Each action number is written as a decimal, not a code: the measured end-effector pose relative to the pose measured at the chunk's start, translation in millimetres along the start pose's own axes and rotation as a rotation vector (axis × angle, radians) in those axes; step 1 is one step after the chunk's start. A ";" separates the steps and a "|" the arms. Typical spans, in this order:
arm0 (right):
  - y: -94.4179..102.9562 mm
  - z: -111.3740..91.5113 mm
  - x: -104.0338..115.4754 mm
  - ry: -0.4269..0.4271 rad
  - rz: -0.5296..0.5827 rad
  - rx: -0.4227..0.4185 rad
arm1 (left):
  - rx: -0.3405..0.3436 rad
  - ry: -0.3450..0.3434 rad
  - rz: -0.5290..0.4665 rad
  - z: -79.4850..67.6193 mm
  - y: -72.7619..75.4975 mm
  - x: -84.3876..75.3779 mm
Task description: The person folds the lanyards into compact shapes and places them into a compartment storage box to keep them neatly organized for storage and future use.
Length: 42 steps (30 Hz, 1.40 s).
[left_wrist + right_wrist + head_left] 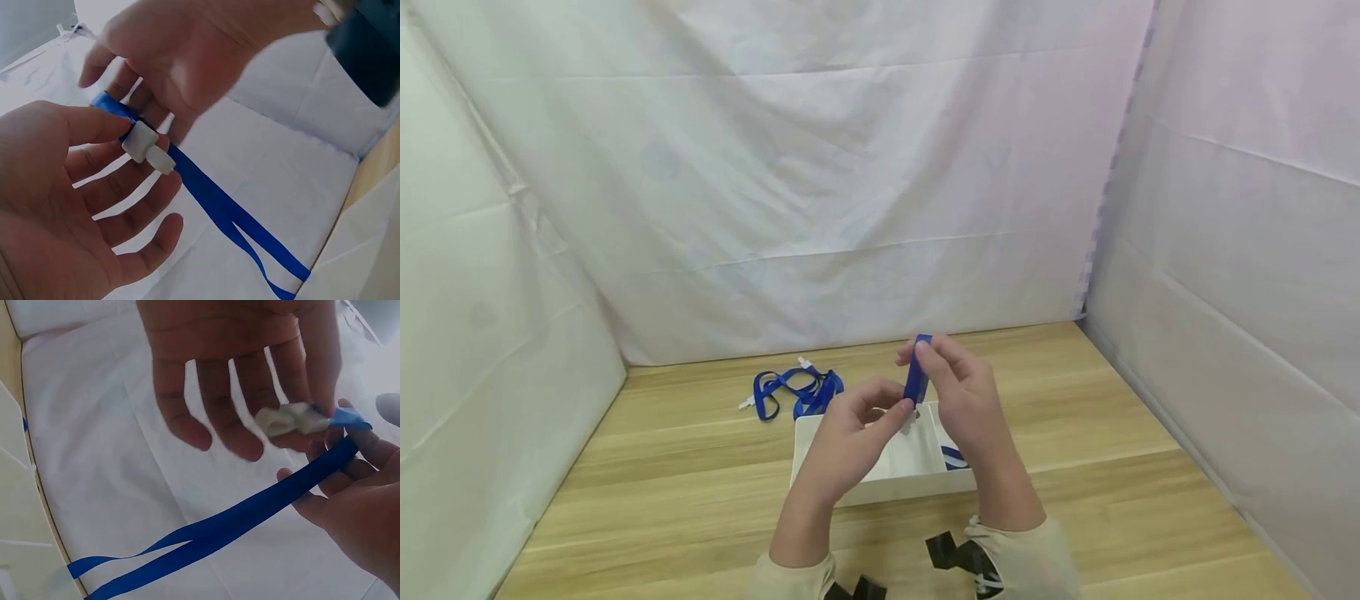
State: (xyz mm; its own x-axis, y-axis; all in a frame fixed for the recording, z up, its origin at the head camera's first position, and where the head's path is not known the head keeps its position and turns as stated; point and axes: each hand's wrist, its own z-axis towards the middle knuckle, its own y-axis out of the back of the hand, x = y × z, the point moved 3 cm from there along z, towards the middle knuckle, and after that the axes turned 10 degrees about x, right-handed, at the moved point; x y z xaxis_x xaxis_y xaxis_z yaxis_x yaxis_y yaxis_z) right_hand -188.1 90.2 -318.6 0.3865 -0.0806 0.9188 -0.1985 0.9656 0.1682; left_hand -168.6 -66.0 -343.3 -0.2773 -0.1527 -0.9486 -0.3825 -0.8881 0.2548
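Above a white box (pixel 891 492), both hands hold a blue lanyard (pixel 915 385). My left hand (pixel 853 429) pinches it by thumb and forefinger at its end, right at the white plastic clip (pixel 140 142); the other left fingers are spread and slightly bent. Higher up, my right hand (pixel 972 408) pinches the strap between thumb and fingers. From the hands two lengths of blue strap (pixel 215 534) run down toward the box in the wrist views. The box's inside is partly hidden behind the hands.
Another heap of blue lanyard (pixel 817 396) with white clips (pixel 806 363) lies on the wooden table (pixel 662 467), behind the box's left corner. Blue strap (pixel 955 458) shows in the box's right compartment. White cloth (pixel 850 167) hangs behind and at both sides.
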 end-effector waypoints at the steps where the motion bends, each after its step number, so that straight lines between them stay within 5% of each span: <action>1: -0.1 -0.2 1.7 0.011 -0.014 0.001 | -0.011 0.005 0.033 0.9 -0.3 1.9; 10: 1.4 -2.0 5.8 0.030 -0.015 0.017 | -0.087 0.022 0.205 9.0 -5.0 16.2; 15: 0.7 -2.8 5.4 0.013 0.081 0.057 | -0.100 -0.076 0.234 10.8 -8.5 18.3; 23: 0.2 -7.3 21.6 0.062 0.191 0.144 | -0.041 -0.252 0.171 11.7 -11.6 19.3; 33: 3.7 -8.1 36.3 0.083 0.157 0.096 | 0.060 -0.281 0.036 9.5 -11.6 29.4; 42: 5.7 -8.6 36.1 0.137 0.224 0.072 | 0.078 -0.247 0.049 8.2 -14.9 38.6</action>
State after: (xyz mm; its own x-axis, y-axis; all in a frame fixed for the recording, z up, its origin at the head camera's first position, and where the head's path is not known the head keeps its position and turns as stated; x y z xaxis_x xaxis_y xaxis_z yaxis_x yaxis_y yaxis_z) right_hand -167.5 94.9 -287.5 0.4429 0.1715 0.8800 -0.3541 0.9352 -0.0041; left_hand -180.9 -55.0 -382.2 -0.5003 -0.0761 -0.8625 -0.4276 -0.8445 0.3226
